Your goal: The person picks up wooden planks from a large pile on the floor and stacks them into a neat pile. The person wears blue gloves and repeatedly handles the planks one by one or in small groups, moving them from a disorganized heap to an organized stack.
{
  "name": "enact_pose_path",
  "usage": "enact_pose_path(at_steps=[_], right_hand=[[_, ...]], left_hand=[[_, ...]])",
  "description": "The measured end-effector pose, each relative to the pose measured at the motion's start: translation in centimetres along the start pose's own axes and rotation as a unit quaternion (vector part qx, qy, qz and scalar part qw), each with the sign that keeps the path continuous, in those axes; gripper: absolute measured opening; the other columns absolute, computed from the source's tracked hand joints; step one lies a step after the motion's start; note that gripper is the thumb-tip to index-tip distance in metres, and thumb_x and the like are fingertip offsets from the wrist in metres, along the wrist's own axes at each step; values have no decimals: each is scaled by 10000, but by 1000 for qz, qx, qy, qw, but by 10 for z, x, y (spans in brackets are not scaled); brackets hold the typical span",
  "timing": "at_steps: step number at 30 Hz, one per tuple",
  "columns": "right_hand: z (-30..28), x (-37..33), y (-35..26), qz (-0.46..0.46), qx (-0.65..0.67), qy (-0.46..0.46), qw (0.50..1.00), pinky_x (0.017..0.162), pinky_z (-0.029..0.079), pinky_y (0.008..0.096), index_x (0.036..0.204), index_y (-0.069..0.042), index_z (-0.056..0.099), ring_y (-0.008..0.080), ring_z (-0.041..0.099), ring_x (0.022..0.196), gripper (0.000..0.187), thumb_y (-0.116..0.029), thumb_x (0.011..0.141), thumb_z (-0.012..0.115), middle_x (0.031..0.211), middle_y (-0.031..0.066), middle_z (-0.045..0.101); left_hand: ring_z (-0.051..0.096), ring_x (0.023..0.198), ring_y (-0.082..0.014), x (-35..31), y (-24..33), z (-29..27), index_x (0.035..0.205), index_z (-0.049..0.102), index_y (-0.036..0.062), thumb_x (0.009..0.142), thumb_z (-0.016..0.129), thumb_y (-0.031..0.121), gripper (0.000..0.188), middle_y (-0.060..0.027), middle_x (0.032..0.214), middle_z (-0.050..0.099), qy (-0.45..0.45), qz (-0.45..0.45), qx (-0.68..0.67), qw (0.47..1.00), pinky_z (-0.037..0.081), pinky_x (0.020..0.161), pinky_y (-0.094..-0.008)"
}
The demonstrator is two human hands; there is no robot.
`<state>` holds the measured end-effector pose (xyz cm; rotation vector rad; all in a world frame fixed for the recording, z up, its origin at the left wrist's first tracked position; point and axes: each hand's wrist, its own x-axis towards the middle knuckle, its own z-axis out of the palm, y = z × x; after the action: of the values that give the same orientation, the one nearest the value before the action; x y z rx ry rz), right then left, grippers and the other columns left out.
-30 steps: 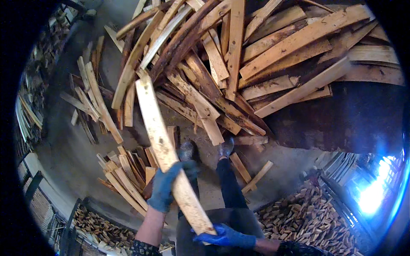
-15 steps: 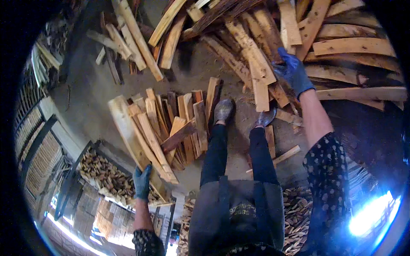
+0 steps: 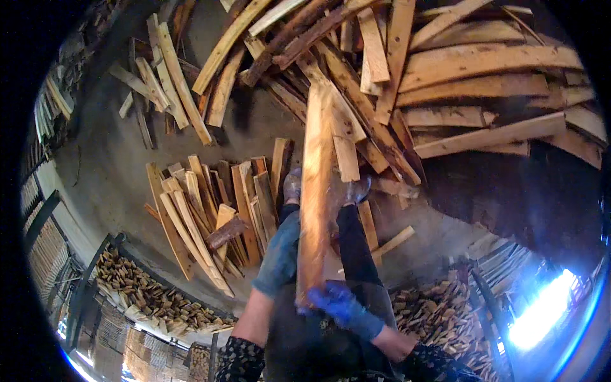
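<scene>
A long, light brown wooden board (image 3: pixel 315 184) stands out in front of my body, blurred by motion. My right hand (image 3: pixel 344 307), in a blue glove, is closed around its near end. My left hand (image 3: pixel 279 254), in a teal glove, lies along the board's left edge; its fingertips are blurred and partly hidden there. Left of my legs, a bundle of split wood pieces (image 3: pixel 245 204) sits on the floor, with a short dark piece (image 3: pixel 226 233) lying across it. Beyond the board's far end is a heap of longer boards (image 3: pixel 484 67).
Loose slats (image 3: pixel 181 83) lie on the concrete floor (image 3: pixel 102 153) at the far left. A dark sheet (image 3: pixel 496 191) spreads below the heap. Thin sticks (image 3: pixel 398 242) lie right of my legs. Stacked cut wood (image 3: pixel 153 293) and another pile (image 3: pixel 445 312) stand near the lower edge.
My right hand has come from the heap down toward my body, bringing the board. My left hand has left the long piece by the bundle and moved right to the board. The view has shifted.
</scene>
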<state>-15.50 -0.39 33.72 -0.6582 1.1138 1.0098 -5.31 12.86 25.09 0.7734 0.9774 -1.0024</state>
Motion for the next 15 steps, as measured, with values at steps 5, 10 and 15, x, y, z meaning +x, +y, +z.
enact_pose_path(at_steps=[5, 10, 15], right_hand=[[4, -19, 42, 42, 77, -134, 987, 964, 461, 333, 1239, -25, 527, 205, 588, 1070, 342, -52, 902, 576, 1195, 107, 583], [-12, -10, 37, -90, -28, -170, 981, 998, 424, 323, 1314, -42, 450, 190, 543, 1137, 408, -43, 918, 545, 1205, 120, 575], [-52, 33, -22, -201, -4, -76, 977, 947, 449, 306, 1281, -45, 487, 184, 564, 1082, 376, -25, 909, 539, 1169, 95, 596]], left_hand=[[640, 942, -259, -23, 5, 21, 1286, 431, -14, 864, 636, 227, 528, -163, 1105, 618, 12, -71, 91, 993, 538, 801, -338], [643, 932, -248, -48, 26, -2, 1283, 426, -14, 884, 605, 175, 476, -150, 1102, 621, 15, 12, 47, 999, 544, 779, -339], [650, 891, -215, -50, 33, -60, 1247, 475, -11, 882, 612, 140, 418, -145, 1088, 637, 118, 45, 166, 978, 533, 771, -322]])
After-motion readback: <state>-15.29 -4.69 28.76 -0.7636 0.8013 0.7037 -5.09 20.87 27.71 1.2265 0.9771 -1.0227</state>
